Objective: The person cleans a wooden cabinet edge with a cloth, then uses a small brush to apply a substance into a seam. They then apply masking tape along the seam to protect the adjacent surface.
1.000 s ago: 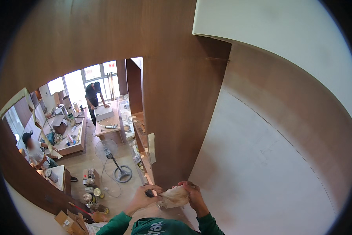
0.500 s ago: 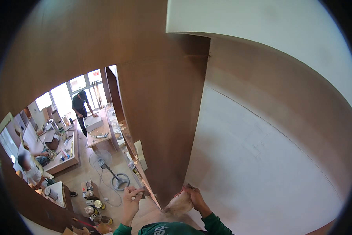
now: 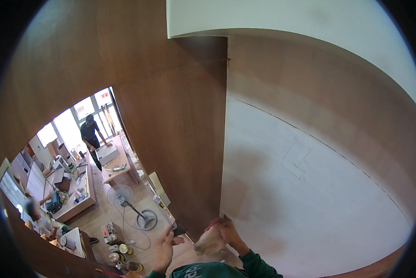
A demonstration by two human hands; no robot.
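Left fingers (image 3: 177,241) pinch a dark piece (image 3: 179,230), right fingers (image 3: 222,225) clutch a pale bundle (image 3: 210,243).

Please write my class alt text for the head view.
A person's right hand grips a pale, crumpled bundle while the left hand holds a small dark piece, before a brown panel and white wall. A fan stands beyond, at left.

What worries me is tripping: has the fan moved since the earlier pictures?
No, the floor fan shows no shift either way against the wooden table.

Floor (image 3: 100,204) holds a fan (image 3: 133,208) and, seemingly, cans (image 3: 125,249); table (image 3: 122,154) bears a pale box (image 3: 108,154)
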